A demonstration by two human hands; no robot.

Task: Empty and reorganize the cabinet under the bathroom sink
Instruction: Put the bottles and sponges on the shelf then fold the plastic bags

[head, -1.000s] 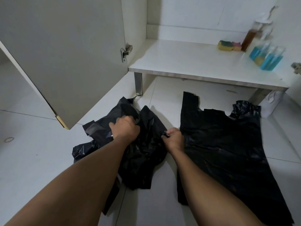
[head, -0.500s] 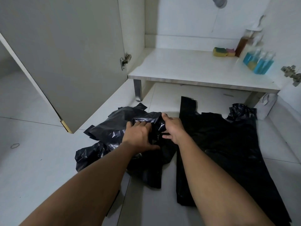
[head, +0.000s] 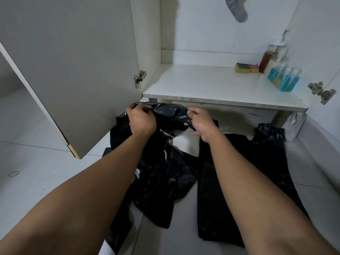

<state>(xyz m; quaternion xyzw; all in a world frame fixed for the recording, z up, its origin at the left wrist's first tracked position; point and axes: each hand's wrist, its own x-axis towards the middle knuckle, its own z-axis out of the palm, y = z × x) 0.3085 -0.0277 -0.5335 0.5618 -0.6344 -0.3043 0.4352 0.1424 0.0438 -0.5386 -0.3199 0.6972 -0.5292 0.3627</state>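
Tiled floor [head: 46, 181], fingers [head: 192, 113] seemingly behind bag [head: 169, 115].

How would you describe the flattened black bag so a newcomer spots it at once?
Find the open cabinet's white shelf, then drop to the tiled floor before it. Two black plastic bags are there; the flattened bag is the right one. It lies spread smooth, handles toward the cabinet, while the crumpled bag is gripped by the left hand and right hand.

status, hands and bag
Left hand and right hand both grip crumpled bag, top held up. Second bag lies flat at right. Cabinet door open beside left hand.
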